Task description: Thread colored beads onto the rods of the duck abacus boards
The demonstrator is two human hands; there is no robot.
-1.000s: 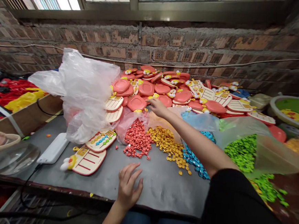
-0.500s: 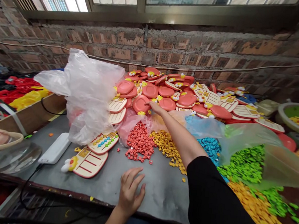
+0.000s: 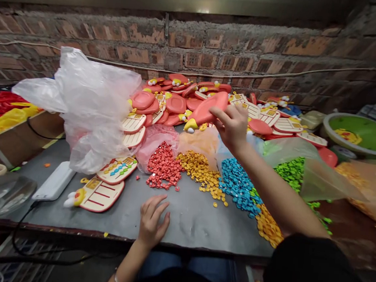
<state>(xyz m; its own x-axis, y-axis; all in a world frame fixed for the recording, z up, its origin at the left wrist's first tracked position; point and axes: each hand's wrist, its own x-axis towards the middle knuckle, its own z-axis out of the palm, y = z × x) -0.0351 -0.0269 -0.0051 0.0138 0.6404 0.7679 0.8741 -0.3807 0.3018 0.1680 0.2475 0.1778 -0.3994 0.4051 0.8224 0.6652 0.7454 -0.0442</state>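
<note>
My right hand [image 3: 232, 126] is raised over the back of the grey table [image 3: 188, 221] and grips a red toy board [image 3: 206, 110] with a yellow end, lifted off the big heap of red toy boards [image 3: 178, 103]. My left hand [image 3: 152, 220] lies flat on the table near its front edge, fingers spread, holding nothing. Just beyond it sit piles of small beads: red beads [image 3: 162, 166], yellow beads [image 3: 201, 170], blue beads [image 3: 238, 186] and green beads [image 3: 290, 170]. Two toy boards lie face up at the left, one with coloured beads [image 3: 117, 170] and one without [image 3: 97, 194].
A crumpled clear plastic bag [image 3: 87, 102] stands at the left of the heap. A white flat box [image 3: 54, 181] and a cable lie at the table's left edge. A green basin [image 3: 360, 135] sits at the right. A brick wall runs behind.
My right hand took hold of a red toy board in the heap and lifted it up and to the right. The view tilted down. My left hand stayed flat.
</note>
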